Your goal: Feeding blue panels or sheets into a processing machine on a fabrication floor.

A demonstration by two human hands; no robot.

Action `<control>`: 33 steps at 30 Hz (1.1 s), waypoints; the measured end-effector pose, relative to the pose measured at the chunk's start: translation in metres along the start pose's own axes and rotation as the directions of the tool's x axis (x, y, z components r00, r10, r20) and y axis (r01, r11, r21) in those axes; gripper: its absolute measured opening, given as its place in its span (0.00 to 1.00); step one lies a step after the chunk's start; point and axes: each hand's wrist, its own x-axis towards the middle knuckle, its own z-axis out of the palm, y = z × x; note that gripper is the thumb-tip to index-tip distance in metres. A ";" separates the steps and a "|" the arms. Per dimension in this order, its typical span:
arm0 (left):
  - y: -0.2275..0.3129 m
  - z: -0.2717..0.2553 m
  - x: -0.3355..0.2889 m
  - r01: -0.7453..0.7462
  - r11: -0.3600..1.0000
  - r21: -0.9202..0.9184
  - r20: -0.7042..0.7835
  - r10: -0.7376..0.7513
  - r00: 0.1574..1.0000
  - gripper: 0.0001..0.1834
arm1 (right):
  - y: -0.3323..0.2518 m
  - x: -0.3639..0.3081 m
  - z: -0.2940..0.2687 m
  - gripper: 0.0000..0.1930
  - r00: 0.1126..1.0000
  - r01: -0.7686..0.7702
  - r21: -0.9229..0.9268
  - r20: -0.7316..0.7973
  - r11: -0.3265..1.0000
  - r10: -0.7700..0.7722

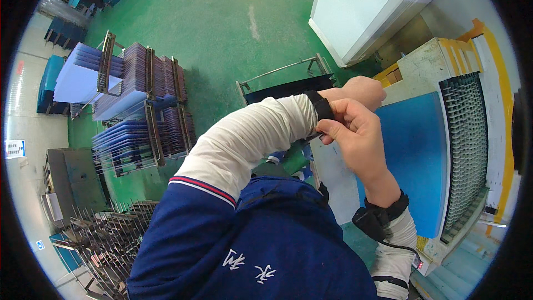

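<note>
My left forearm, in a white sleeve cover, reaches across my body to the right. A black wrist strap (320,105) circles its wrist. My right hand (358,136) pinches the lower edge of that strap between thumb and fingers. Beyond the strap, my left hand (363,91) is curled into a loose fist with its back toward me, and no object shows in it. On my right wrist sits another black strap with a small dark device (373,222) and a cable running down the sleeve.
A blue panel (413,155) lies on the machine at right, beside a ribbed metal conveyor strip (465,144). A low metal rack (283,72) stands ahead. Racks of upright bluish sheets (130,94) are at left, with bare metal racks (111,239) below. A white cabinet (366,5) rises ahead right.
</note>
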 end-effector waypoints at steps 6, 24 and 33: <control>-0.021 -0.016 0.015 0.072 0.996 -0.048 -0.151 -0.079 0.985 0.08 | -0.010 -0.006 -0.005 0.09 0.997 -0.066 0.157 -0.029 0.985 0.071; -0.037 -0.021 0.030 0.236 0.072 -0.969 0.175 -0.473 0.863 0.08 | 0.008 -0.001 0.009 0.15 0.999 -0.029 0.100 -0.010 0.995 0.030; -0.018 0.008 0.020 0.274 0.946 -0.171 -0.053 -0.287 0.957 0.13 | -0.011 0.009 0.006 0.18 0.998 -0.031 0.240 -0.040 0.970 0.042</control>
